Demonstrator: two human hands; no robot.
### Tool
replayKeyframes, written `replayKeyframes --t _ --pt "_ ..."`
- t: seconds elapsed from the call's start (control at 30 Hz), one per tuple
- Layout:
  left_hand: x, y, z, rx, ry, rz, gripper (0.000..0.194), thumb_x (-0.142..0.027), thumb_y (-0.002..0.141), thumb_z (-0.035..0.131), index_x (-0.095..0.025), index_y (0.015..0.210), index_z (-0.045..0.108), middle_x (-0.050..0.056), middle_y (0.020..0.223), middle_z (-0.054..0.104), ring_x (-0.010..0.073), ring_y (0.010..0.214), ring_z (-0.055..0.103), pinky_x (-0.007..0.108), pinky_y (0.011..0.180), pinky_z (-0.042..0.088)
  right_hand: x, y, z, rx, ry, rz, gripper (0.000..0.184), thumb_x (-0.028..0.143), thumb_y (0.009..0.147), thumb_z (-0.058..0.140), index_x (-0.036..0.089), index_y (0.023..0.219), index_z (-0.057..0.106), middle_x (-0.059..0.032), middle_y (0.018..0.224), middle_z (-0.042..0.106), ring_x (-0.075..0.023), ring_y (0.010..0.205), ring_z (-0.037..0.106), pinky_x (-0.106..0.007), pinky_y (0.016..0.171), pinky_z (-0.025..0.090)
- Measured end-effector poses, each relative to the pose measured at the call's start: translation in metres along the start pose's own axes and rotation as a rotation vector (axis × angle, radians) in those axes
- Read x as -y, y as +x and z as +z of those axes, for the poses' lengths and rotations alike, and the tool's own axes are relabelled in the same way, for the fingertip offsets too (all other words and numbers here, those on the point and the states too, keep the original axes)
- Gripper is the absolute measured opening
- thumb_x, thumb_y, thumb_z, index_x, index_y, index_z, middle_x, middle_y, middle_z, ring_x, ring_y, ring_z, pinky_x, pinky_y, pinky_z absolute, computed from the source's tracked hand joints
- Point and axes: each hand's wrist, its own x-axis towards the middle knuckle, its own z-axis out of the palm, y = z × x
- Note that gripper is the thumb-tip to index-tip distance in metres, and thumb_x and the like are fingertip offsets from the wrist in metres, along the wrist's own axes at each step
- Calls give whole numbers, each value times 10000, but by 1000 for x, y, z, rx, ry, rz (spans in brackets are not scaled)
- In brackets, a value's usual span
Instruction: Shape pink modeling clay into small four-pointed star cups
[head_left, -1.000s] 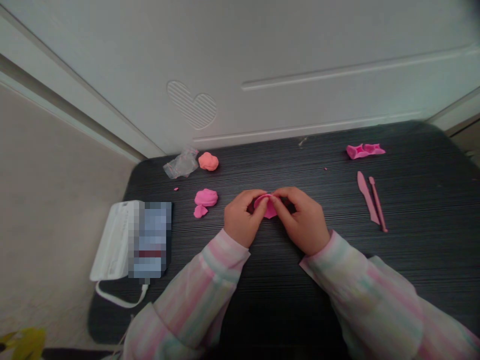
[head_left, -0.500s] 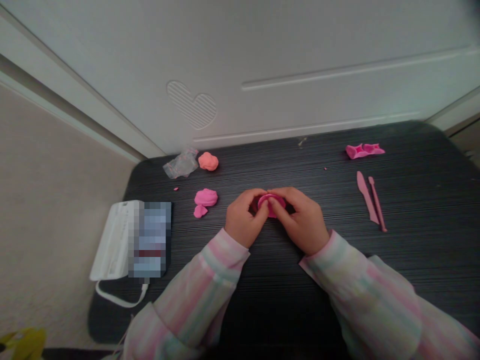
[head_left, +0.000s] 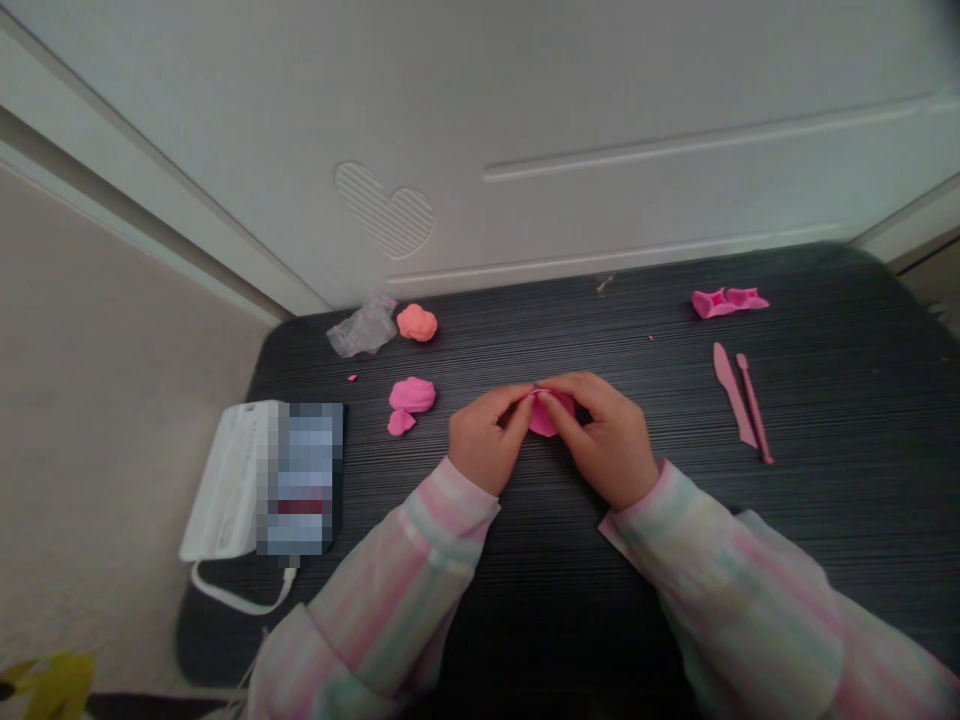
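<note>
A thin, flattened piece of pink modelling clay (head_left: 546,419) is pinched at its upper edge between both hands, above the middle of the dark table (head_left: 555,560). My left hand (head_left: 487,432) grips it from the left with thumb and forefinger. From the right, my right hand (head_left: 606,432) pinches the same edge, the thumbs close together. Fingers cover part of the clay. Left of my hands lie a larger pink clay lump (head_left: 412,394) and a small pink bit (head_left: 400,422) touching it.
Behind these sit an orange clay lump (head_left: 417,323) and a crumpled clear bag (head_left: 365,328). A phone (head_left: 306,480) and a white box-like device (head_left: 229,485) with a cable are at left. At right lie a pink plastic knife (head_left: 733,395), a thin pink tool (head_left: 755,408) and shaped pink clay (head_left: 727,301).
The clay has turned between my fingers: its rounded upper rim showed before, and now a flap hangs below the pinch, more to the right. My left fingers have closed in tighter.
</note>
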Motion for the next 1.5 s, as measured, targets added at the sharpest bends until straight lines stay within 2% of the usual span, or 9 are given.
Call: replayKeyframes --t 0.13,0.27,0.43,0.63,0.77,0.9,1.1,1.3,1.5 --pt "0 0 0 17 4 12 166 -190 763 493 -149 853 627 25 836 676 105 747 610 201 725 466 0 0 0 -5 -11 7 86 169 761 502 185 770 586 -19 745 622 -125 700 560 -259 658 446" --pt "-1 1 0 33 -57 -57 242 -251 749 521 -123 943 587 34 804 670 96 647 605 187 615 475 0 -1 0 -46 5 32 85 175 766 502 172 798 580 -25 763 615 -120 703 555 -246 648 443" --pt "-2 1 -2 23 45 -13 149 -226 754 511 -151 786 636 15 736 669 99 623 589 199 604 454 1 -2 0 -43 17 28 100 203 763 510 179 828 581 -19 767 618 -121 693 553 -250 641 442" --pt "0 1 -2 35 41 1 145 -210 761 502 -167 793 637 6 768 677 105 692 604 204 668 463 1 -2 -1 1 11 32 104 201 755 517 177 835 579 -13 737 605 -112 644 538 -245 606 439" --pt "0 2 -1 11 34 -41 180 -253 753 515 -161 855 630 18 805 676 113 691 608 213 653 470 1 -2 -1 -32 0 32 86 209 764 507 180 800 579 -16 745 613 -116 666 544 -245 612 436" --pt "-1 2 -1 46 62 -18 156 -248 757 511 -175 793 644 8 761 678 113 675 605 224 656 469 1 -2 0 -50 -1 36 81 195 762 503 189 805 571 -12 744 610 -120 671 547 -253 612 438" --pt "-1 0 -2 21 82 13 158 -246 761 507 -174 769 647 10 743 679 110 660 601 230 677 470 2 -2 0 -42 0 31 72 177 750 511 183 795 567 -13 741 604 -117 661 541 -252 605 436" --pt "-2 2 -1 22 76 -37 172 -262 733 540 -158 825 643 26 782 676 122 682 598 240 669 474 1 -1 0 -81 -18 53 69 186 745 513 184 794 562 -16 733 599 -123 654 538 -260 601 439" --pt "-1 1 -2 21 95 6 152 -246 759 507 -180 751 644 5 725 673 111 656 593 234 670 466 3 -1 -1 -63 -8 52 78 185 751 493 197 798 555 -13 734 595 -127 649 537 -272 601 442"
